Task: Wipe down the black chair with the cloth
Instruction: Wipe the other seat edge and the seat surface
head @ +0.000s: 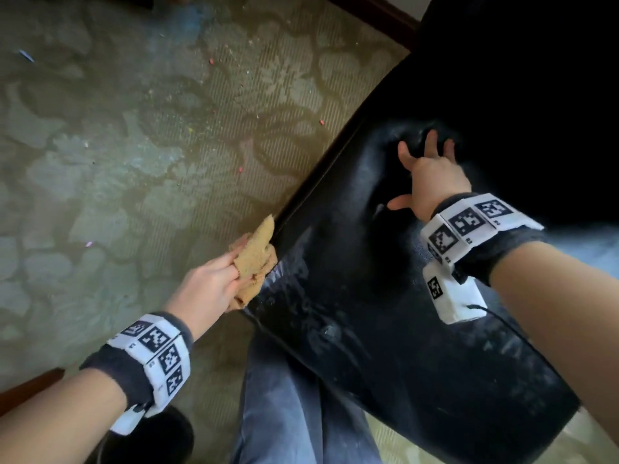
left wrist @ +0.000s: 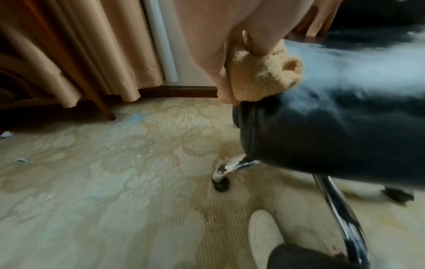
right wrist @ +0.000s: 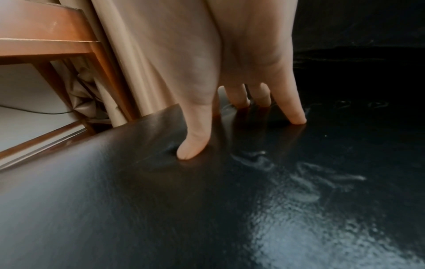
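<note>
The black chair [head: 385,296] fills the right half of the head view, its leather seat dusty and streaked. My left hand [head: 214,283] grips a bunched tan cloth [head: 254,259] against the seat's left edge. The left wrist view shows the cloth [left wrist: 260,80] pressed on the black chair's rim [left wrist: 322,127] under my fingers [left wrist: 220,78]. My right hand [head: 432,175] lies flat on the seat further back, fingers spread. In the right wrist view its straight fingertips [right wrist: 193,149] press into the leather [right wrist: 207,209].
Patterned carpet [head: 150,145] littered with crumbs lies to the left. The chair's chrome legs and a castor [left wrist: 222,185] stand near my white shoe [left wrist: 264,236]. Beige curtains [left wrist: 92,45] and a wooden furniture frame [right wrist: 57,36] stand behind. My jeans-clad legs [head: 284,396] touch the seat's front.
</note>
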`<state>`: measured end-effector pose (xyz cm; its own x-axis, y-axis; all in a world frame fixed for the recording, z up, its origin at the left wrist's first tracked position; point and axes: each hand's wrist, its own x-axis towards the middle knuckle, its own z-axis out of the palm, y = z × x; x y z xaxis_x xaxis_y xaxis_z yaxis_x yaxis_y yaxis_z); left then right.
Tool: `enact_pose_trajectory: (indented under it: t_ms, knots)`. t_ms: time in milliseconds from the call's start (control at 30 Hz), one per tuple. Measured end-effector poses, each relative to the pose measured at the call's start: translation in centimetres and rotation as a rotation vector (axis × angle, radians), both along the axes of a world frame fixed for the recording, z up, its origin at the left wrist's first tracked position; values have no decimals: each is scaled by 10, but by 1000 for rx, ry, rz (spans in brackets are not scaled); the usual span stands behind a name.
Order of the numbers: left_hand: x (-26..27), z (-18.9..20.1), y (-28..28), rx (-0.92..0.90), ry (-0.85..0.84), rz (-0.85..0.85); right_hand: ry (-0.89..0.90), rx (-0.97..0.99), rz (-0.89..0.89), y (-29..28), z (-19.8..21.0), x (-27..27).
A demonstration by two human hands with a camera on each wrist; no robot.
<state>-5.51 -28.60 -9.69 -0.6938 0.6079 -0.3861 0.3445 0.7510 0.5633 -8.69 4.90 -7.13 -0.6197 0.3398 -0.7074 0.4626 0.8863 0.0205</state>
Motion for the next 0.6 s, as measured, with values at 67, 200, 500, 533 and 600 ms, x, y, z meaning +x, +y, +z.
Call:
enact_pose_trajectory:
  t_ms: [67, 200, 500, 533, 600]
  knots:
    - [2, 3, -15, -131, -57, -23, -5, 17, 4, 0, 1, -1]
    - [-26, 14, 5, -35, 26, 63, -18, 36, 11, -4, 5, -2]
    - [-4, -2, 26, 138, -25, -32, 199, -3, 37, -26, 22, 33]
    - [5, -3, 16, 170, -39, -3, 221, -45, 60, -35, 22, 44]
    - [27, -3, -1, 191, -49, 55, 190, -114, 93, -52, 21, 63]
